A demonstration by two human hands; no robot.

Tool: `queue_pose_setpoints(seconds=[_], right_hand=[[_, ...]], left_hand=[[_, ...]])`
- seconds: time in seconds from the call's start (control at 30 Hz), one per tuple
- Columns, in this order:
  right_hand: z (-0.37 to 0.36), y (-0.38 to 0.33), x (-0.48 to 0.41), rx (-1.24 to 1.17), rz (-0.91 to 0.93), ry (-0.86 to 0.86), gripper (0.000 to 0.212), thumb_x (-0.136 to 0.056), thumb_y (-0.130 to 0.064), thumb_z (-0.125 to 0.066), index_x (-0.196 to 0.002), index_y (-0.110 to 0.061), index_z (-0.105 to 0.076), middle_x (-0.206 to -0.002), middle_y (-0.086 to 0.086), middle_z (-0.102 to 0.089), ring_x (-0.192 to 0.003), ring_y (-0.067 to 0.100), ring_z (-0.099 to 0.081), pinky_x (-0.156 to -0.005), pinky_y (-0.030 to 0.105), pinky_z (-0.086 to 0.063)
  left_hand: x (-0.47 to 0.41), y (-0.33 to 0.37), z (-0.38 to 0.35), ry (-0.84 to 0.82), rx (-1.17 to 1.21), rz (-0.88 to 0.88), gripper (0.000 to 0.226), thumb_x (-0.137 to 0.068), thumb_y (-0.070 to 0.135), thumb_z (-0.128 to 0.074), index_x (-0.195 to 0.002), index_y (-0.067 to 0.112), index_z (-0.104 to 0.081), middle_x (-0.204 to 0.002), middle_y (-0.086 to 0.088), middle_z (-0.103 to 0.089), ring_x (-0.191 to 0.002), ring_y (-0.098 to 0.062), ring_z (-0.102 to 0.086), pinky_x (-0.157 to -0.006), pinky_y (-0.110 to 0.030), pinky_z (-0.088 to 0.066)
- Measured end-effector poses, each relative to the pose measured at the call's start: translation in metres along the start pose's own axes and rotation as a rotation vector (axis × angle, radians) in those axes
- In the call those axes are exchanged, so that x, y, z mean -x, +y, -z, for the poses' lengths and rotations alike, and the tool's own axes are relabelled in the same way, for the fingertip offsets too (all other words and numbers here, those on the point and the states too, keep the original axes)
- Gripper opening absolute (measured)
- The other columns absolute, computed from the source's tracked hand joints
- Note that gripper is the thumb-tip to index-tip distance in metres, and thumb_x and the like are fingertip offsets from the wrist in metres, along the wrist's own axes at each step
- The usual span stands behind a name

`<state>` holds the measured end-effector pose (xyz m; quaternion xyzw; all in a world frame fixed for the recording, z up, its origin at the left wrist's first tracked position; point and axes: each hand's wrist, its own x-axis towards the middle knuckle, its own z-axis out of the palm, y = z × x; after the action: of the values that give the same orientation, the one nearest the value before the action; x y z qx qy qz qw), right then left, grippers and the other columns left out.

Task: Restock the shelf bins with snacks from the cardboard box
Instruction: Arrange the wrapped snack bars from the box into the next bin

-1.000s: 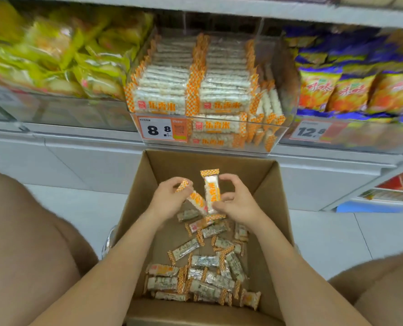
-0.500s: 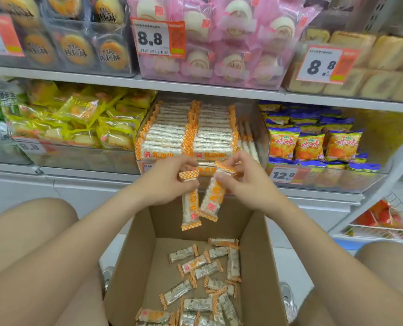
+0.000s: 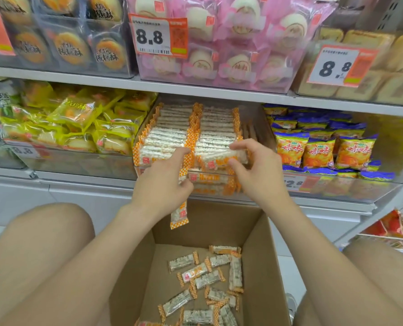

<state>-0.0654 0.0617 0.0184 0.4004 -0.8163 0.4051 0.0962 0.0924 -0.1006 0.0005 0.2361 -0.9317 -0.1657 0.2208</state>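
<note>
A clear shelf bin [image 3: 254,123] holds neat rows of white rice-bar snacks with orange checkered ends. My left hand [image 3: 163,182] is at the bin's front, shut on one such snack bar [image 3: 179,215] that hangs down below the palm. My right hand [image 3: 254,168] rests over the right row, thumb and fingers around a snack bar [image 3: 217,158] lying on top of the stack. Below, the open cardboard box [image 3: 257,234] sits between my knees with several loose bars [image 3: 207,278] on its bottom.
Yellow snack packs [image 3: 78,123] fill the bin to the left, blue-and-orange bags [image 3: 320,147] the bin to the right. The upper shelf carries pink bun packs [image 3: 231,43] and price tags reading 8.8. A wire basket [image 3: 398,231] stands low at the right.
Both hands rose from the box with one bar each and reached the bin. The right hand's bar now lies on the right row; the left bar still hangs from the left hand.
</note>
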Motion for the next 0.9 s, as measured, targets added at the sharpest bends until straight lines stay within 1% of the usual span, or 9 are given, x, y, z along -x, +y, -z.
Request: queue_pose_setpoints(seconds=[0.2,0.33,0.4,0.5,0.57,0.63,0.77,0.83,0.9], right_hand=[[-0.025,0.005,0.001,0.281,0.037,0.032,0.017,-0.088,-0.034,-0.082,-0.104,-0.029,-0.081,-0.121,0.002,-0.055,-0.113,0.027,-0.053,-0.096,0.047,-0.049],[-0.035,0.004,0.001,0.367,0.261,-0.049,0.012,-0.098,-0.02,-0.069,-0.104,-0.013,-0.076,-0.142,0.017,-0.054,-0.137,0.038,-0.046,-0.109,0.053,-0.043],[-0.039,0.003,0.004,0.387,0.304,-0.132,0.018,-0.101,-0.014,-0.057,-0.117,-0.009,-0.064,-0.149,0.017,-0.05,-0.149,0.036,-0.037,-0.121,0.051,-0.034],[-0.044,-0.002,0.008,0.463,0.278,-0.152,0.05,-0.101,-0.02,-0.041,-0.15,-0.009,-0.043,-0.159,0.016,-0.043,-0.155,0.035,-0.028,-0.128,0.05,-0.02],[-0.043,-0.003,0.005,0.534,0.255,-0.175,0.058,-0.102,-0.03,-0.026,-0.155,-0.01,-0.039,-0.163,0.016,-0.039,-0.156,0.034,-0.027,-0.128,0.051,-0.018],[-0.044,-0.002,0.004,0.587,0.261,-0.238,0.058,-0.104,-0.032,-0.023,-0.157,-0.011,-0.037,-0.164,0.016,-0.037,-0.156,0.034,-0.027,-0.129,0.051,-0.015],[-0.034,-0.011,0.001,0.482,0.256,-0.149,0.051,-0.101,-0.027,-0.038,-0.148,-0.009,-0.05,-0.152,0.014,-0.051,-0.148,0.033,-0.039,-0.126,0.049,-0.025],[-0.021,-0.023,-0.001,0.3,0.215,-0.026,0.04,-0.097,-0.022,-0.047,-0.132,-0.013,-0.062,-0.132,0.006,-0.064,-0.128,0.026,-0.055,-0.11,0.045,-0.043],[-0.001,-0.04,0.003,0.024,0.054,-0.068,0.025,-0.094,-0.019,-0.056,-0.115,-0.02,-0.069,-0.102,-0.004,-0.072,-0.096,0.012,-0.066,-0.087,0.034,-0.053]], left_hand=[[0.0,-0.001,0.005,-0.015,-0.062,-0.006,0.078,-0.091,0.027,-0.062,-0.158,0.039,-0.024,-0.065,0.008,-0.054,-0.06,-0.024,-0.058,-0.047,-0.035,-0.038],[0.002,0.001,0.003,-0.036,-0.08,-0.033,0.078,-0.092,0.028,-0.06,-0.159,0.043,-0.021,-0.081,0.004,-0.063,-0.071,-0.029,-0.064,-0.054,-0.038,-0.048],[0.003,0.0,0.004,-0.052,-0.079,-0.03,0.078,-0.092,0.028,-0.06,-0.158,0.043,-0.02,-0.082,0.002,-0.066,-0.072,-0.03,-0.065,-0.056,-0.04,-0.052],[0.002,-0.002,0.006,-0.048,-0.04,-0.021,0.083,-0.091,0.027,-0.063,-0.159,0.037,-0.017,-0.065,0.005,-0.056,-0.06,-0.026,-0.059,-0.048,-0.038,-0.044],[0.001,-0.003,0.006,-0.033,-0.018,-0.017,0.077,-0.09,0.025,-0.063,-0.155,0.031,-0.021,-0.06,0.007,-0.051,-0.053,-0.019,-0.052,-0.045,-0.034,-0.035],[0.003,-0.003,0.008,-0.004,-0.004,-0.029,0.066,-0.09,0.024,-0.064,-0.146,0.028,-0.029,-0.06,0.006,-0.053,-0.051,-0.016,-0.052,-0.046,-0.034,-0.037],[0.0,-0.001,0.01,0.005,0.24,0.053,0.038,-0.088,0.031,-0.068,-0.118,0.033,-0.045,-0.1,0.009,-0.069,-0.061,-0.018,-0.065,-0.071,-0.046,-0.056],[-0.005,0.001,0.012,0.008,0.508,0.16,0.028,-0.089,0.034,-0.074,-0.114,0.034,-0.06,-0.114,0.008,-0.072,-0.076,-0.021,-0.073,-0.076,-0.047,-0.06],[-0.008,0.003,0.017,-0.049,0.802,0.276,0.028,-0.094,0.029,-0.079,-0.12,0.028,-0.07,-0.121,0.0,-0.074,-0.081,-0.025,-0.076,-0.072,-0.04,-0.063]])
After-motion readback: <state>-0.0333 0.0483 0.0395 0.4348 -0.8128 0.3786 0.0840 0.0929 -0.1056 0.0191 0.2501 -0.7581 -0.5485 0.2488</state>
